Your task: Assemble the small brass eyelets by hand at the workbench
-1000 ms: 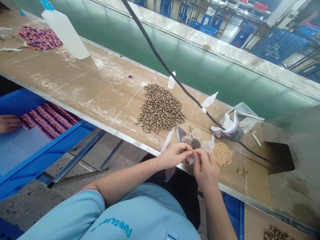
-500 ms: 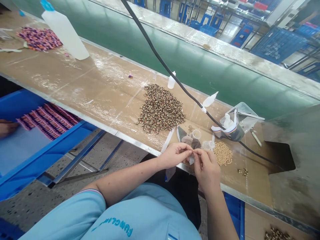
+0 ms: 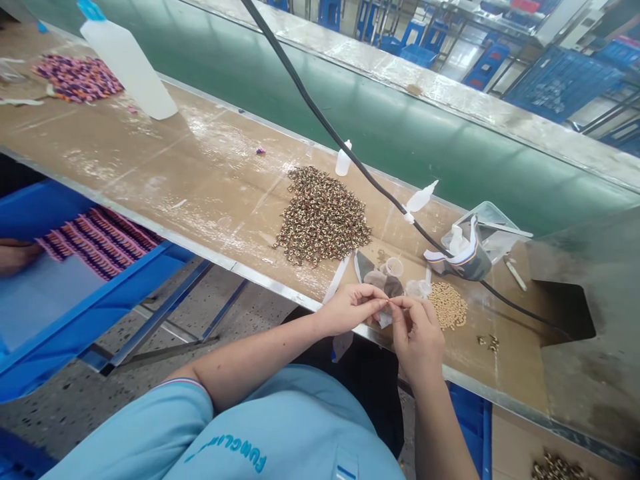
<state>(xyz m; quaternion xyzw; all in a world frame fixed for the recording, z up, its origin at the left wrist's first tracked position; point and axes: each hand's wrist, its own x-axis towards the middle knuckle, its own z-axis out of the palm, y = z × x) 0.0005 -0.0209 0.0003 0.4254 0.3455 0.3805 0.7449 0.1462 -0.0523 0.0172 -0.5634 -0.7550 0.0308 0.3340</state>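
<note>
My left hand (image 3: 353, 310) and my right hand (image 3: 417, 330) meet fingertip to fingertip over the bench's near edge. Both are closed in a pinch, and whatever sits between the fingertips is too small to name. Just behind them lie dark and grey cloth pieces (image 3: 393, 287) and a small clear round cup (image 3: 395, 267). A heap of beige beads (image 3: 449, 307) is right beside my right hand. Farther left and back is a big pile of small dark and gold pieces (image 3: 325, 217).
A black cable (image 3: 325, 123) hangs across the bench (image 3: 210, 193). Small white bottle (image 3: 343, 160), large bottle (image 3: 133, 70), clear tray (image 3: 495, 220) and pink-purple pile (image 3: 77, 79) stand or lie around. Another person's hand (image 3: 17, 257) is at the left, by a blue tray (image 3: 115, 293).
My hands keep nearly the same pinched pose, with my right hand shifted very slightly right. The whole view has moved a little.
</note>
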